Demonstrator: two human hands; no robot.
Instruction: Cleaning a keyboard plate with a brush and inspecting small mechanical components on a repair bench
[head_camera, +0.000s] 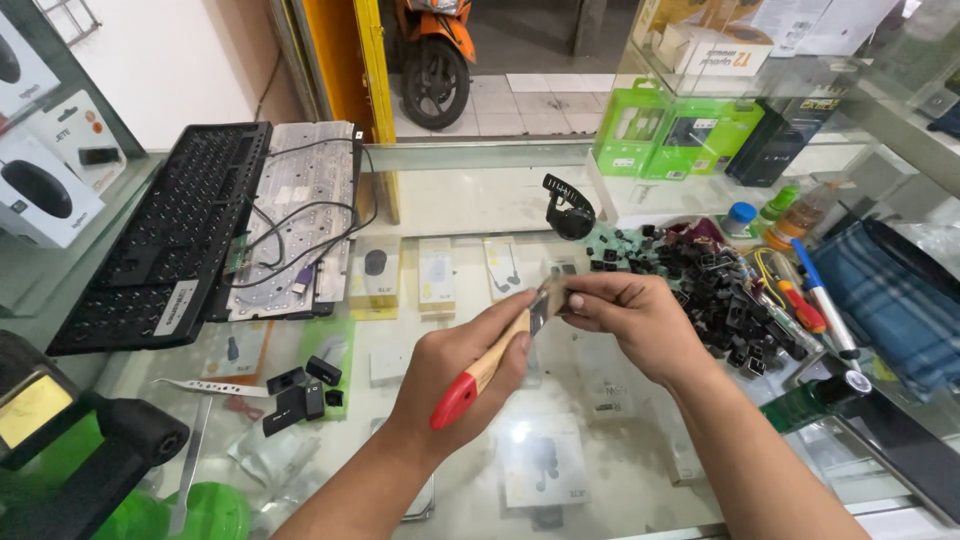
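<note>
1. Left hand (455, 365) closed around a small brush (497, 358) with a wooden handle and red end — bristles raised toward the right hand.
2. Right hand (635, 315) pinched, grip narrow, on a small dark keycap (553, 297), held against the brush tip above the glass bench (480, 200).
3. Heap of black keycaps (725, 295) just right of the hands.
4. Stripped black keyboard (165, 235) and its metal plate (300, 215) lay far left — well apart.
</note>
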